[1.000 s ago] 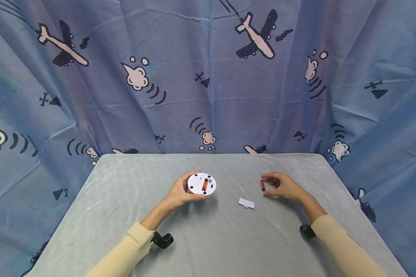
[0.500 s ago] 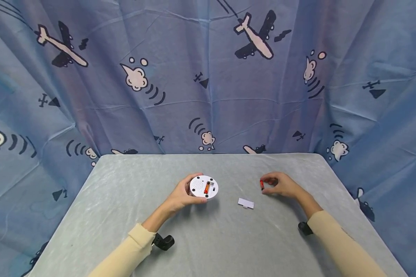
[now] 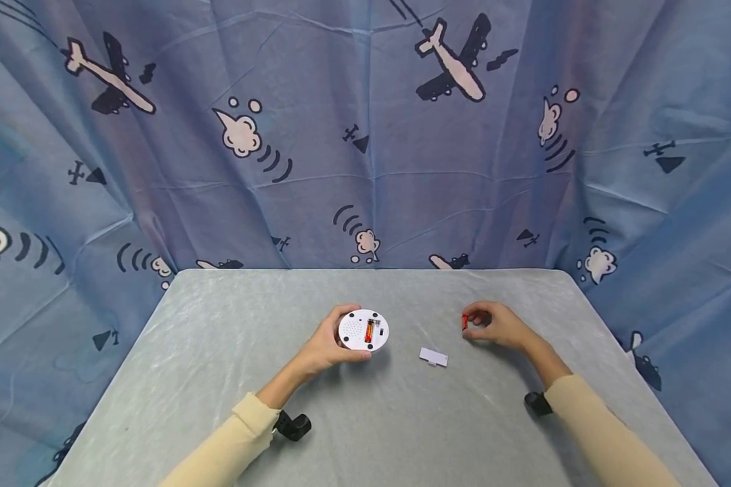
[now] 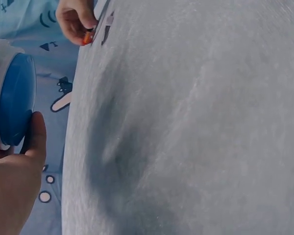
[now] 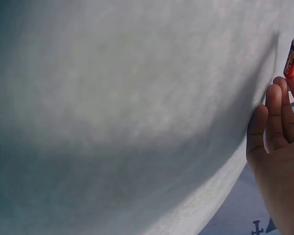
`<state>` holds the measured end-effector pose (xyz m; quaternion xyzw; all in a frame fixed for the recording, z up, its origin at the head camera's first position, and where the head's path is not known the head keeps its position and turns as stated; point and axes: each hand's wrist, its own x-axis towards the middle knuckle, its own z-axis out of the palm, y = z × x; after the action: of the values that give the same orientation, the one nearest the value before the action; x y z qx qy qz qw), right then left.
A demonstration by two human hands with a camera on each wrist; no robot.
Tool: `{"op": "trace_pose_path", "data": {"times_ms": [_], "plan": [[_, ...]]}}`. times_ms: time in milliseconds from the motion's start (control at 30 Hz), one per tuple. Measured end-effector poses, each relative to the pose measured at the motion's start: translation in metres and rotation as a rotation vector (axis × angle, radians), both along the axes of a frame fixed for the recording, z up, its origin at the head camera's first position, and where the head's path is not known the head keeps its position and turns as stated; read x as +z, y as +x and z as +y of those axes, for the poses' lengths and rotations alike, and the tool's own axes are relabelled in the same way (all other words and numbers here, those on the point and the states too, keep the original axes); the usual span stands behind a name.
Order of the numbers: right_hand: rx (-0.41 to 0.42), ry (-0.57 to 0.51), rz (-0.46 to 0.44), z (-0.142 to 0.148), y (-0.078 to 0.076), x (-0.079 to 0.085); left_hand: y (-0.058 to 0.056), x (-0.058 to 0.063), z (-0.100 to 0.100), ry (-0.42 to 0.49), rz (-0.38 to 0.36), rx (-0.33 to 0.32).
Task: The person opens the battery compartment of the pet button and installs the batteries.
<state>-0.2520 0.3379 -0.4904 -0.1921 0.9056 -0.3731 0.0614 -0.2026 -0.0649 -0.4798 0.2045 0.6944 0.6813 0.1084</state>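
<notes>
My left hand (image 3: pixel 329 346) grips a round white device (image 3: pixel 355 329) by its edge, with its underside turned toward the head camera. In that underside a battery slot shows one red battery (image 3: pixel 369 331) lying in it, beside a bare part with metal contacts. The left wrist view shows the device's other face as a blue disc (image 4: pixel 17 100). My right hand (image 3: pixel 498 326) pinches a second red and black battery (image 5: pixel 290 61) by its ends between thumb and index finger. A small white battery cover (image 3: pixel 433 357) lies on the table between the hands.
A grey-white cloth covers the table (image 3: pixel 365 433). Behind it hangs a blue curtain (image 3: pixel 304 135) printed with planes and clouds. A black wrist camera (image 3: pixel 294 427) sits below the left wrist, and another black camera (image 3: pixel 537 403) below the right.
My left hand has carried the white device slightly to the right. The right hand stays almost in place, with the battery now more upright between its fingertips. The cover has not moved.
</notes>
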Motion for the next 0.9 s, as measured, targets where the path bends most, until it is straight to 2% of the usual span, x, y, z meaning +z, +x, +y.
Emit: {"op": "trace_pose_path", "data": {"times_ms": [200,467,600,900], "plan": [[0.014,-0.116,-0.006,-0.013,0.013,0.013,-0.001,-0.005,0.005,0.029,0.022,0.022],[0.134,-0.230,0.063,-0.054,0.030,0.037,-0.001,-0.004,0.010,0.043,0.025,0.044],[0.177,-0.291,0.069,-0.075,0.035,0.047,0.000,-0.004,0.012,0.045,0.033,0.040],[0.234,-0.322,0.058,-0.114,0.038,0.053,0.003,-0.001,0.015,0.026,0.062,0.054]]}}
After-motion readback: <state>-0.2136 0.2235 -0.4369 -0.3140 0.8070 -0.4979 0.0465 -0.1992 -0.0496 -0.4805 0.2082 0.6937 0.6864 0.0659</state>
